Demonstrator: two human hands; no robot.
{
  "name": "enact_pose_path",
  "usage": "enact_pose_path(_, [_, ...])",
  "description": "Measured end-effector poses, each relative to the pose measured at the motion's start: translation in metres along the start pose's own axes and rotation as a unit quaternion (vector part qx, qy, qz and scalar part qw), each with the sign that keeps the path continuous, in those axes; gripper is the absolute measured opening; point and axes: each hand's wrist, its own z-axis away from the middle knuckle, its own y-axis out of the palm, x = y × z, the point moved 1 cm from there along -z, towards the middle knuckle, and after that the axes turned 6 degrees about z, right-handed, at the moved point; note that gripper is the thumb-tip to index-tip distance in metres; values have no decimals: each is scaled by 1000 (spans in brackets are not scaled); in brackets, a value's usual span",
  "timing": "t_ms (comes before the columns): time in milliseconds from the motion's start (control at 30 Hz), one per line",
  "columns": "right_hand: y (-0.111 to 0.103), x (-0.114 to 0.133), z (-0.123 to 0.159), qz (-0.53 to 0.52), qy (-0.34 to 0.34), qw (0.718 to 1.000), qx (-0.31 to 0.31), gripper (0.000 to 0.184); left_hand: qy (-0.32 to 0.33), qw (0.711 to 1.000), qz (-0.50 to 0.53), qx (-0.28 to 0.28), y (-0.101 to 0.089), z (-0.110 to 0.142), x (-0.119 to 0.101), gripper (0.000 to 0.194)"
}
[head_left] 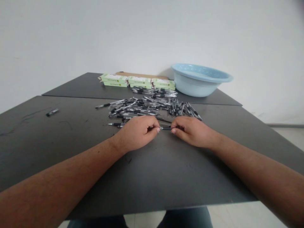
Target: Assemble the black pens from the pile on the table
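A single pen [165, 128] lies crosswise between the hands, just above the desk [152, 177]. The left hand [137, 133] pinches one end and the right hand [191, 130] the other, close before the pen pile [152, 107].

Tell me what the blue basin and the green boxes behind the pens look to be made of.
The basin looks like moulded plastic: uniform pale blue, smooth, with a soft sheen and a rolled rim. The green boxes seem to be printed cardboard: flat matte faces, sharp folded edges. Neither is certain from this distance.
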Motion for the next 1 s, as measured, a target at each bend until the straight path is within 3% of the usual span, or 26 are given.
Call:
enact_pose_path(100, [0, 1, 0, 5, -17, 1000, 10, 26, 6, 1000, 2, 3, 0, 0, 0, 8])
enact_pose_path(300, [0, 2, 1, -1, 1, 1000, -10, 8, 7, 1000, -4, 0, 0, 0, 1, 8])
enact_pose_path(433, [1, 1, 1, 4, -23, 1000, -1, 19, 8, 1000, -3, 3, 0, 0, 0, 8])
enact_pose_path(600, [1, 1, 1, -5, 3, 1000, -14, 10, 5, 1000, 2, 2, 0, 0, 1, 8])
enact_pose_path(767, [2, 0, 0, 5, -33, 999, 2, 22, 14, 1000, -5, -1, 0, 0, 1, 7])
enact_pose_path(900, [1, -1, 0, 2, -9, 1000, -12, 12, 14, 1000, -1, -4, 0, 0, 0, 7])
enact_pose_path(1000, [1, 0, 0, 13, -28, 1000, -4, 17, 10, 1000, 0, -1, 0, 0, 0, 7])
